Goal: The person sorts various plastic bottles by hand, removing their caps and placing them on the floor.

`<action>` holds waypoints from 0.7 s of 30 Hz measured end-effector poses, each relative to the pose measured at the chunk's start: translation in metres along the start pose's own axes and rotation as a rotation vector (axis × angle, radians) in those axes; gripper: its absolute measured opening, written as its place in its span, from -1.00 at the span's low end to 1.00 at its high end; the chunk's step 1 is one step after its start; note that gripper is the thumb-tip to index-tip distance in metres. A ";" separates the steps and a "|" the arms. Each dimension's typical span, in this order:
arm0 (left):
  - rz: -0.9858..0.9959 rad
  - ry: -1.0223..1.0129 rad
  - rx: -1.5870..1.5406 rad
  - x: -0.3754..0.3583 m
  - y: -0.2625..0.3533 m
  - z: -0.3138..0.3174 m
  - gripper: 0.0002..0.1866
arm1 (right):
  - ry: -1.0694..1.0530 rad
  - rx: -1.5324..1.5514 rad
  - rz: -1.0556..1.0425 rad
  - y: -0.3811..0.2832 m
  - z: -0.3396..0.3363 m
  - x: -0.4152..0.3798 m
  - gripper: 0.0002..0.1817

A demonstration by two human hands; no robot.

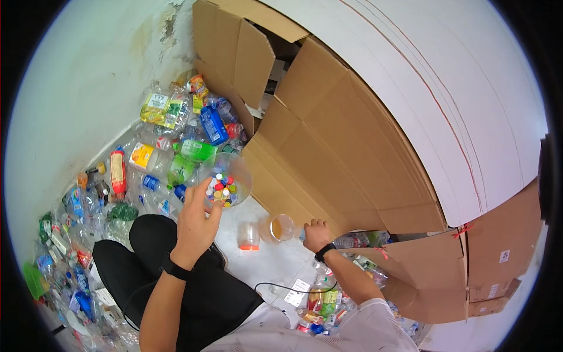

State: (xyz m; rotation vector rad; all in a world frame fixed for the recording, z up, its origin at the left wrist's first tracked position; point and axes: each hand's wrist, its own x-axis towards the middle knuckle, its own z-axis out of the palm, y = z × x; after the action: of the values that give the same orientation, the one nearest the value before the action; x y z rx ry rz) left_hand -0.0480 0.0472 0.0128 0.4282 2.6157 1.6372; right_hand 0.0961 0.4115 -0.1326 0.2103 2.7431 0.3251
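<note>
My left hand [198, 220] grips the near side of a clear round tub [245, 170], its thumb and fingers at the wall. Inside lie many bottle caps [221, 189] in white, red, yellow, blue and green. My right hand [317, 236] is closed, its fingers curled beside a clear cup [271, 225] with amber contents. A small bluish bit shows at its fingers, too little to name. Left of the cup, a clear jar [249, 233] with an orange lid lies on the white floor, lid toward me.
Plastic bottles, among them a blue bottle [213, 125], are heaped along the wall at left. More bottles [322, 299] lie at lower right. Cardboard sheets [346, 141] lean ahead and at right. A dark cable [275, 284] runs near my lap.
</note>
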 end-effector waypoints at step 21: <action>-0.050 -0.011 -0.048 -0.013 0.002 -0.012 -0.46 | -0.164 -0.412 -0.125 -0.021 -0.012 0.043 -0.76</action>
State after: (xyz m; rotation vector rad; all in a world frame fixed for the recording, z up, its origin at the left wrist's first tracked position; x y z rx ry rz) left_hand -0.0367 0.0343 0.0178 0.3658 2.5520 1.6730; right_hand 0.0495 0.3973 -0.1416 -0.0427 2.4481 0.7866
